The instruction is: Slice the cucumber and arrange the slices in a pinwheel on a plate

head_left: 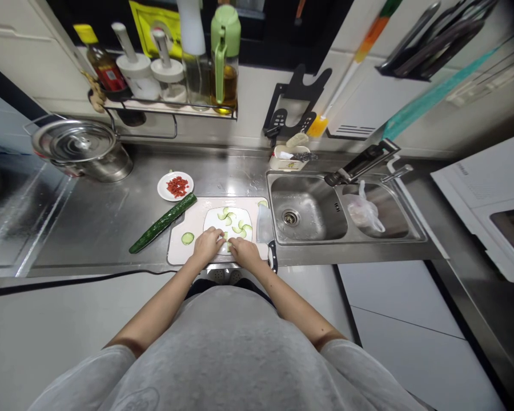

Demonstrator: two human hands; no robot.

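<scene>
White plate point(211, 219) on cutting board point(178, 249), likely for easy reach; left hand point(208, 245), right hand point(245, 252) — grip narrow at cucumber slices point(226, 235), hold unclear.

No legible text or labels.

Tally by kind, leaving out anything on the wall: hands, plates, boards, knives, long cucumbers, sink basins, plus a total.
Hands: 2
Plates: 2
Boards: 1
Knives: 1
Long cucumbers: 1
Sink basins: 2
Total: 9
</scene>
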